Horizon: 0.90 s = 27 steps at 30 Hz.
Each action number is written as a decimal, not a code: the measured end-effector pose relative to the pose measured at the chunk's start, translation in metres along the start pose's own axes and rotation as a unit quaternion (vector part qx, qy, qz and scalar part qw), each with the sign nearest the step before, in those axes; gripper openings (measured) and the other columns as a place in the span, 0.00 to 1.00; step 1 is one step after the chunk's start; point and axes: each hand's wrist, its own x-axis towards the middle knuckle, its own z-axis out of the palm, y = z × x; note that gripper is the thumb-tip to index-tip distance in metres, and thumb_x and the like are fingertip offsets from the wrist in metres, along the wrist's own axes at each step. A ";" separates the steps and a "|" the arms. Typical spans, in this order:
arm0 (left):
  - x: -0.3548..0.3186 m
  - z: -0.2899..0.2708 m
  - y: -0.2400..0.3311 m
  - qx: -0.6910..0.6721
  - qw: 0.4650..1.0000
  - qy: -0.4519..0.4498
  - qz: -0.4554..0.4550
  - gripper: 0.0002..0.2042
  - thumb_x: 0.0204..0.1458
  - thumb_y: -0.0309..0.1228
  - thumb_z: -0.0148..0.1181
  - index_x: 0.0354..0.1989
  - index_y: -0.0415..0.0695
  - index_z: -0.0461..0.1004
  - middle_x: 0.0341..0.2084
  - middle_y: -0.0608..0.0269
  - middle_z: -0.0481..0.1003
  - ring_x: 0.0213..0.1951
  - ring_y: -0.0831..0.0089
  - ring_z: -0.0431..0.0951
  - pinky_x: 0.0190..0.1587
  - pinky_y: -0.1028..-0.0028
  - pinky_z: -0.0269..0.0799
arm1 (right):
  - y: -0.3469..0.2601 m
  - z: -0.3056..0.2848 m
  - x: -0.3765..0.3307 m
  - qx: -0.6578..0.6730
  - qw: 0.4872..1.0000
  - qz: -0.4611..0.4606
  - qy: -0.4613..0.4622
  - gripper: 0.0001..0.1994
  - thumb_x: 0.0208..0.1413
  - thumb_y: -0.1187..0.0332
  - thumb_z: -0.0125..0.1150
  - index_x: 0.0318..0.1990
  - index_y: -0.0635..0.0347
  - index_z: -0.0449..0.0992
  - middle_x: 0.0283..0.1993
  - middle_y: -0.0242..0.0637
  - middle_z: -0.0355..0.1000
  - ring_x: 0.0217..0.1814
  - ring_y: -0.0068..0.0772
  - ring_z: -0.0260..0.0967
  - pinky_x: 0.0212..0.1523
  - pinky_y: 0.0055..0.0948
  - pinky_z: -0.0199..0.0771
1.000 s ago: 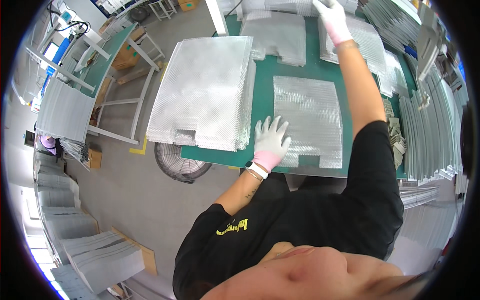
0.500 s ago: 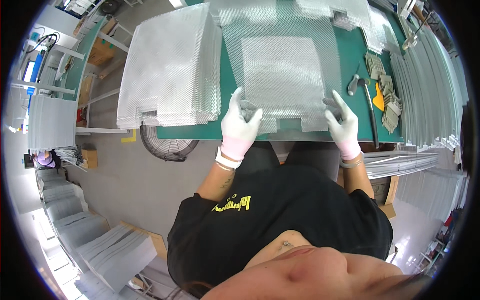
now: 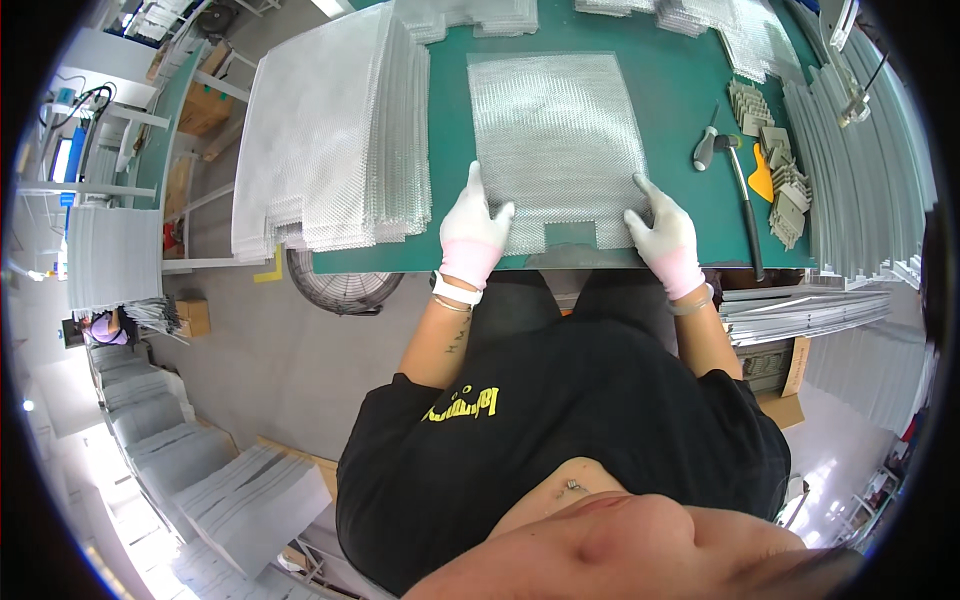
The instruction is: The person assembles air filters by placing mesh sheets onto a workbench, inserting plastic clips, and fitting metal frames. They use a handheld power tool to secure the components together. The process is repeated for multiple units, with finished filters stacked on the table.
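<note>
A silvery metal mesh sheet (image 3: 555,130) with a notch in its near edge lies flat on the green table in front of me. Whether more sheets lie under it, I cannot tell. My left hand (image 3: 472,232), in a white glove with a pink cuff, is at its near left corner, index finger stretched along the edge and thumb apart over the mesh. Gloved the same way, my right hand (image 3: 664,238) touches the near right edge with its fingers extended and thumb apart. Both hands look open, though some fingertips are hidden.
A tall stack of mesh sheets (image 3: 320,130) stands left on the table (image 3: 455,110). To the right lie a screwdriver (image 3: 705,150), a hammer (image 3: 745,205), a yellow scraper (image 3: 760,175) and small beige plates (image 3: 790,205). More mesh piles (image 3: 755,45) sit at the back; a floor fan (image 3: 345,280) stands below.
A wider, blurred mesh sheet that was over the notched one is no longer seen as a separate layer. My right hand has come inward to the left, against the sheet's edge.
</note>
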 end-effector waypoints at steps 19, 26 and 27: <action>-0.001 0.005 -0.005 0.009 1.000 0.007 0.008 0.40 0.51 0.38 0.65 0.70 0.36 0.54 0.57 0.42 0.71 0.55 0.51 0.74 0.56 0.62 0.72 | -0.007 -0.009 0.003 -0.059 0.995 0.029 -0.072 0.24 0.55 0.63 0.63 0.60 0.56 0.72 0.41 0.46 0.73 0.43 0.50 0.74 0.45 0.40 0.75; 0.003 -0.009 0.002 0.092 0.993 0.044 0.057 0.38 0.45 0.37 0.69 0.67 0.42 0.62 0.63 0.45 0.62 0.57 0.46 0.69 0.59 0.56 0.69 | 0.046 -0.058 0.070 -0.103 0.994 0.006 -0.044 0.14 0.55 0.57 0.62 0.41 0.55 0.83 0.39 0.47 0.78 0.44 0.50 0.76 0.48 0.41 0.76; 0.003 -0.007 -0.003 0.112 0.983 0.065 0.127 0.36 0.45 0.37 0.69 0.65 0.43 0.65 0.64 0.47 0.62 0.58 0.46 0.68 0.60 0.55 0.67 | 0.064 -0.074 0.099 -0.114 0.993 0.020 0.004 0.14 0.55 0.57 0.60 0.39 0.56 0.84 0.40 0.48 0.79 0.45 0.50 0.76 0.49 0.41 0.76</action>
